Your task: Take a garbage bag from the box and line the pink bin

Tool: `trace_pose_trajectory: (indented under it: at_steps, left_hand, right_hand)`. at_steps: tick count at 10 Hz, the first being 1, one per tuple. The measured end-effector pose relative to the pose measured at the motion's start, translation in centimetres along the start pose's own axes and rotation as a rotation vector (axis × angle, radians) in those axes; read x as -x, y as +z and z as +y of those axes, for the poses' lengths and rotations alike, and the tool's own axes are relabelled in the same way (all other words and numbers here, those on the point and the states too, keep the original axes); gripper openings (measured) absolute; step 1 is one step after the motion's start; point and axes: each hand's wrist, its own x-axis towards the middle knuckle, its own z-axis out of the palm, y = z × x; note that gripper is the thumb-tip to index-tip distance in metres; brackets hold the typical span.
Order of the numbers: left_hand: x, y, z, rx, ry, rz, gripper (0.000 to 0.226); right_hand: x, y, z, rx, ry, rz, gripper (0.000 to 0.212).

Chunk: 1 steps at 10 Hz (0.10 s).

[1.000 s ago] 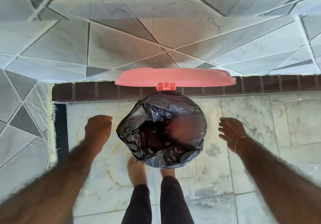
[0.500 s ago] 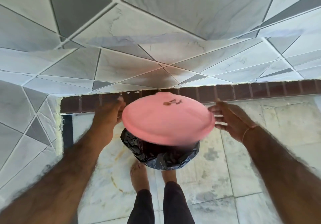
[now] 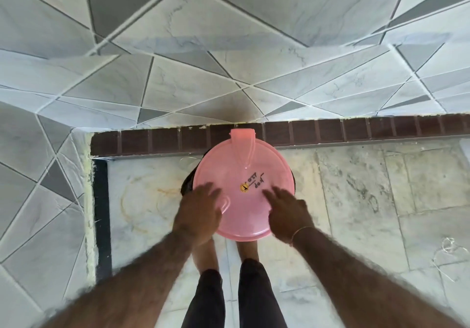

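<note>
With its lid down, the pink bin (image 3: 244,187) stands at the centre of the frame, both hands resting flat on top.

While the left hand (image 3: 199,212) lies on the lower left of the pink lid (image 3: 250,215) with its fingers (image 3: 211,191) spread and loose, grasping nothing, the right hand (image 3: 286,212) rests on the lower right, its fingers (image 3: 270,195) likewise stretched out and gripping nothing. A sliver of the black garbage bag (image 3: 187,184) peeks out from under the lid's left edge. A small yellow sticker (image 3: 244,187) and dark handwriting sit near the lid's middle. The bin stands on a marble floor (image 3: 356,187), touching or just beside a dark brown tile skirting (image 3: 330,130) below the grey patterned wall tiles (image 3: 229,47). Bare feet (image 3: 203,256) and dark trousers (image 3: 229,299) show below the lid.
</note>
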Motion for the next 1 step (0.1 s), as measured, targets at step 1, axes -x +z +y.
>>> trace_pose_trajectory:
  at_steps: [1]
  left_hand:
    - [1.41, -0.80, 1.10, -0.118, -0.013, -0.174, 0.049]
  right_hand:
    - [1.13, 0.20, -0.98, 0.025, 0.005, -0.124, 0.079]
